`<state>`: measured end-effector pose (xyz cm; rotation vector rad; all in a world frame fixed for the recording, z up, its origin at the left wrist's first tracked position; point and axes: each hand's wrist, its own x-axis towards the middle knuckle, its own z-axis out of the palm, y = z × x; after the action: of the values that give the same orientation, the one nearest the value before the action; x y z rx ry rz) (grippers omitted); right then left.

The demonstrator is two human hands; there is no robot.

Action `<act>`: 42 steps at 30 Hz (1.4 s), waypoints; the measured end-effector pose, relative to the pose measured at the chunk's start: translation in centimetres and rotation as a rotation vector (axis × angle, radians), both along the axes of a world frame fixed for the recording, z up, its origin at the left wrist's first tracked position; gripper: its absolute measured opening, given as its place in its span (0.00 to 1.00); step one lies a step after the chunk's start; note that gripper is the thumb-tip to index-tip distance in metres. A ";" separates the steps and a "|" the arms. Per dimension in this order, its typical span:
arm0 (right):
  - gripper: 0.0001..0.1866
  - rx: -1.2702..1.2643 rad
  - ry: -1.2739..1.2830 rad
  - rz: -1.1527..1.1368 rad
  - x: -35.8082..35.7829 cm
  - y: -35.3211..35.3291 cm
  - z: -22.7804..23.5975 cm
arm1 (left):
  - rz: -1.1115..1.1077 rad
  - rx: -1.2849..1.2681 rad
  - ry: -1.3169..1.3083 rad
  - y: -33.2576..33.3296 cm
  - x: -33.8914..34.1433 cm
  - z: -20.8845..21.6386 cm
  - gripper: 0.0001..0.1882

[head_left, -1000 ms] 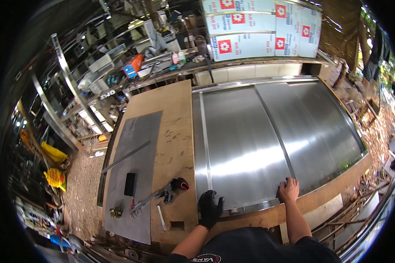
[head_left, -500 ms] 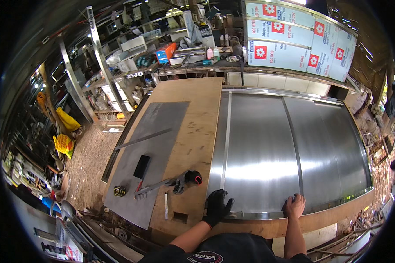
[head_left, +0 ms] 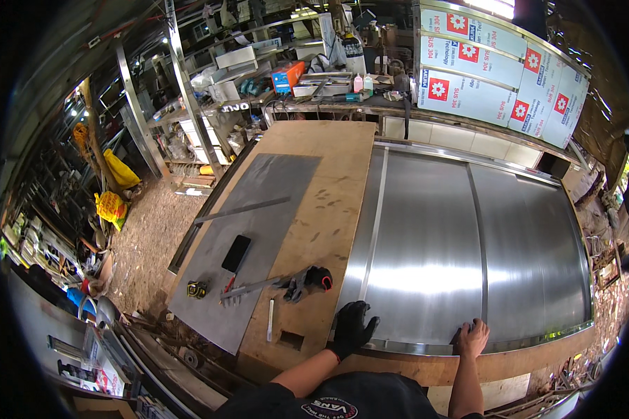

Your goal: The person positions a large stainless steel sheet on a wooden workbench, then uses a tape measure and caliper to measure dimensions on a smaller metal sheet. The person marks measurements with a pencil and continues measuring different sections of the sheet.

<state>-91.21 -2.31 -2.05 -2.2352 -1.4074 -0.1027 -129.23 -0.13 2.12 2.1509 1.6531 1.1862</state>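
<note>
Showing: two hands pressed on a large steel sheet (head_left: pixel 461 244) lying on a plywood desk (head_left: pixel 328 181).
Left hand (head_left: pixel 351 328): wears a black glove; lies flat near the sheet's near left corner, fingers spread apart, closed on nothing.
Right hand (head_left: pixel 473 337): bare; rests on the sheet's near folded edge, fingers apart and flat, clamped on nothing.
Steel sheet: shiny, with two raised lengthwise ribs; covers the right part of the desk, its near edge running between the two hands.
Grey panel (head_left: pixel 251 237): dull flat sheet on the desk's left part, well apart from both hands.
On the grey panel: a long metal rule (head_left: pixel 242 209), a black phone (head_left: pixel 236 253), a yellow tape measure (head_left: pixel 198 289).
Between panel and steel sheet: a spare black-and-red glove (head_left: pixel 309 281), a metal square (head_left: pixel 255 287), a white marker (head_left: pixel 270 320).
Background: stacked film-wrapped sheets (head_left: pixel 496 70) leaning upright beyond the desk; a cluttered shelf (head_left: pixel 314 80) behind.
</note>
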 end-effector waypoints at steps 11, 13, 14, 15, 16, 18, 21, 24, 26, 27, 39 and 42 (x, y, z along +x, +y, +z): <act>0.17 -0.022 0.019 0.005 -0.1 0.5 -0.1 | 0.005 -0.027 -0.007 0.2 -0.3 0.1 0.20; 0.18 -0.032 0.015 0.029 -0.2 0.3 0.1 | 0.001 -0.024 0.015 -0.2 -0.3 0.0 0.20; 0.19 0.000 0.014 0.036 0.4 0.2 -0.4 | 0.009 -0.013 0.024 0.0 -0.2 0.1 0.20; 0.19 0.035 0.015 0.049 1.4 -0.1 -1.5 | 0.018 0.061 -0.017 0.2 0.1 0.1 0.20; 0.19 0.025 0.008 0.052 1.8 -0.3 -2.2 | 0.018 0.031 0.001 0.1 0.2 0.3 0.20; 0.19 -0.004 0.013 0.036 2.1 -0.1 -2.4 | 0.035 0.056 -0.001 0.1 0.2 0.0 0.19; 0.25 -0.210 0.085 -0.002 0.7 0.2 2.2 | 0.031 -0.019 -0.030 -0.2 0.1 -0.2 0.19; 0.28 -0.289 0.151 -0.034 -0.7 0.1 4.4 | 0.072 0.012 -0.030 -0.3 0.3 -0.6 0.19; 0.28 -0.357 0.190 -0.039 -1.2 0.4 5.5 | 0.056 -0.070 -0.055 -0.5 0.3 -1.0 0.20; 0.28 -0.354 0.211 -0.048 -1.2 0.8 5.3 | 0.044 -0.112 -0.069 -0.4 0.2 -1.2 0.21; 0.27 -0.279 0.016 0.012 1.6 0.5 1.3 | 0.107 0.031 -0.022 -0.5 0.4 -1.3 0.19; 0.27 -0.282 0.010 0.011 2.0 0.7 0.9 | 0.080 0.000 -0.029 -0.3 0.4 -1.5 0.19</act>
<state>-89.24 -1.65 -1.15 -2.4475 -1.5074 0.1181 -128.87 -0.41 0.62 2.0755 1.7415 1.2326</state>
